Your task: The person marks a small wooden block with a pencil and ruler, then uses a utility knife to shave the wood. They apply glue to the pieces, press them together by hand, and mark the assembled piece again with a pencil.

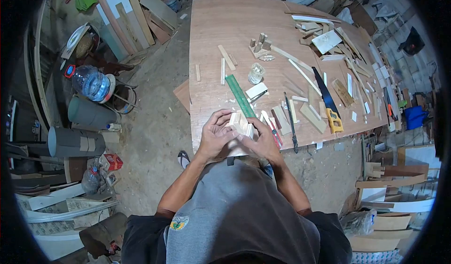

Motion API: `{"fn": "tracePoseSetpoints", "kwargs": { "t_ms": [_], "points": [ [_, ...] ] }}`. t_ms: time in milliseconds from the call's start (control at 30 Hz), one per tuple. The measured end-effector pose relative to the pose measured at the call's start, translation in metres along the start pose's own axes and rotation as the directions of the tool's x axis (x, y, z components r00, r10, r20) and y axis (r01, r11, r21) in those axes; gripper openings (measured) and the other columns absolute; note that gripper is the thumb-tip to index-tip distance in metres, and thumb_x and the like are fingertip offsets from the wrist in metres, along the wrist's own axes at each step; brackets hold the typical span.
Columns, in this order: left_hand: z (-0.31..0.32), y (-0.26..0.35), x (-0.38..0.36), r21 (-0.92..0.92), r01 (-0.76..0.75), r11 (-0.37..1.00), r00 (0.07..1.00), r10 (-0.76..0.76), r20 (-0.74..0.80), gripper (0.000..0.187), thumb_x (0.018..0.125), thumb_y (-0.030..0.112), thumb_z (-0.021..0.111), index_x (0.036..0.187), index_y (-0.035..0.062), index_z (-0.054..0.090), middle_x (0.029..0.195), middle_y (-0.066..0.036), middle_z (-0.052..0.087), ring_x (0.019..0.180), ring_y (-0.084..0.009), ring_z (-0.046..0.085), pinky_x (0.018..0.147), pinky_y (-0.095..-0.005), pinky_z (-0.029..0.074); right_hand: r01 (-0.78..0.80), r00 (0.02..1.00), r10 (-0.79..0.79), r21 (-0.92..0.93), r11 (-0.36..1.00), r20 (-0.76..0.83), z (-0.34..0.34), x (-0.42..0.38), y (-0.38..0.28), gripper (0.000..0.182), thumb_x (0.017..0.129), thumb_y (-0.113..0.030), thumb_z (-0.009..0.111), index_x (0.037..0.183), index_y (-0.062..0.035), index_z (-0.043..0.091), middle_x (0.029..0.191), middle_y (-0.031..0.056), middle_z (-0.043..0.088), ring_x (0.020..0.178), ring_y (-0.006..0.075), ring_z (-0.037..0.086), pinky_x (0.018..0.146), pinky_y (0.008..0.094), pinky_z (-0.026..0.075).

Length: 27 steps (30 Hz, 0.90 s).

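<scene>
Both hands meet at the near edge of the counter [221, 24]: the left hand [215, 135] and right hand [263, 142] close around a small pale wooden block assembly [240, 125], apparently several pieces joined. A green ruler [239, 95] lies just beyond, a yellow-handled saw [327, 102] further right.

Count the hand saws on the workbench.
1. The hand saw with the yellow handle lies on the right part of the workbench, right of the right hand. Others may be hidden among the offcuts.
</scene>
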<state>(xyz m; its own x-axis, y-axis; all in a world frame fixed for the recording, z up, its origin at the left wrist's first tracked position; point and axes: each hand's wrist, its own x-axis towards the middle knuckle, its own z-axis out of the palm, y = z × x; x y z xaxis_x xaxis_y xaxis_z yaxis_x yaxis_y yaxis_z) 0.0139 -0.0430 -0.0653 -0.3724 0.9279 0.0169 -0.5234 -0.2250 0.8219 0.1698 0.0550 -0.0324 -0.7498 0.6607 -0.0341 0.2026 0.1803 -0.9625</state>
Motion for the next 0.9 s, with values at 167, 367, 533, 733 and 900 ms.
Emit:
{"fn": "tracePoseSetpoints", "kwargs": {
  "t_ms": [167,367,533,733,900],
  "points": [
    [-0.008,-0.014,0.007,-0.089,0.026,0.996,0.995,-0.035,-0.094,0.058,0.084,-0.007,0.072,0.134,0.0017,0.043,0.127,-0.015,0.060,0.117,-0.0192,0.059,0.100,-0.0333,0.051,-0.078,0.989,0.091,0.109,0.991,-0.118,0.015,0.012,0.014,0.051,0.081,-0.016,0.078,0.124,0.0028,0.058,0.106,0.0182,0.070,0.101,0.0218,0.066,0.090,0.0344,0.051],
    [-0.020,-0.019,0.001,-0.198,0.018,0.980,0.969,-0.066,-0.239,0.046,0.089,-0.004,0.069,0.128,-0.0014,0.046,0.118,-0.014,0.064,0.105,-0.0183,0.065,0.088,-0.0311,0.057,-0.049,0.998,0.049,-0.008,0.999,-0.045,0.020,0.025,0.019,0.054,0.081,-0.018,0.080,0.124,0.0040,0.058,0.107,0.0211,0.070,0.102,0.0250,0.068,0.090,0.0355,0.051],
    [-0.042,-0.031,-0.003,-0.240,0.152,0.959,0.897,-0.236,-0.374,0.030,0.096,0.012,0.064,0.123,0.0001,0.055,0.117,-0.014,0.066,0.104,-0.0198,0.067,0.086,-0.0336,0.059,0.115,0.982,-0.150,-0.271,0.956,-0.112,0.050,0.038,0.047,0.060,0.079,-0.017,0.079,0.129,0.0049,0.054,0.105,0.0248,0.067,0.100,0.0367,0.066,0.088,0.0406,0.052],
    [-0.085,-0.040,0.006,-0.439,0.279,0.854,0.798,-0.461,-0.389,0.034,0.097,0.022,0.065,0.122,0.0007,0.057,0.110,-0.011,0.065,0.098,-0.0220,0.066,0.084,-0.0330,0.058,0.188,0.980,-0.197,-0.343,0.920,0.009,0.060,0.042,0.049,0.088,0.074,-0.020,0.084,0.145,0.0033,0.037,0.126,0.0264,0.057,0.114,0.0377,0.058,0.093,0.0446,0.049],
    [-0.102,-0.038,0.015,-0.406,0.314,0.858,0.684,-0.501,-0.530,0.048,0.098,0.036,0.060,0.134,0.0058,0.050,0.122,-0.012,0.060,0.111,-0.0222,0.059,0.098,-0.0353,0.051,-0.012,1.000,0.012,-0.096,0.995,-0.003,0.040,0.035,0.073,0.088,0.078,-0.024,0.084,0.148,-0.0003,0.036,0.128,0.0221,0.057,0.112,0.0276,0.058,0.096,0.0390,0.049]
  ]
}}
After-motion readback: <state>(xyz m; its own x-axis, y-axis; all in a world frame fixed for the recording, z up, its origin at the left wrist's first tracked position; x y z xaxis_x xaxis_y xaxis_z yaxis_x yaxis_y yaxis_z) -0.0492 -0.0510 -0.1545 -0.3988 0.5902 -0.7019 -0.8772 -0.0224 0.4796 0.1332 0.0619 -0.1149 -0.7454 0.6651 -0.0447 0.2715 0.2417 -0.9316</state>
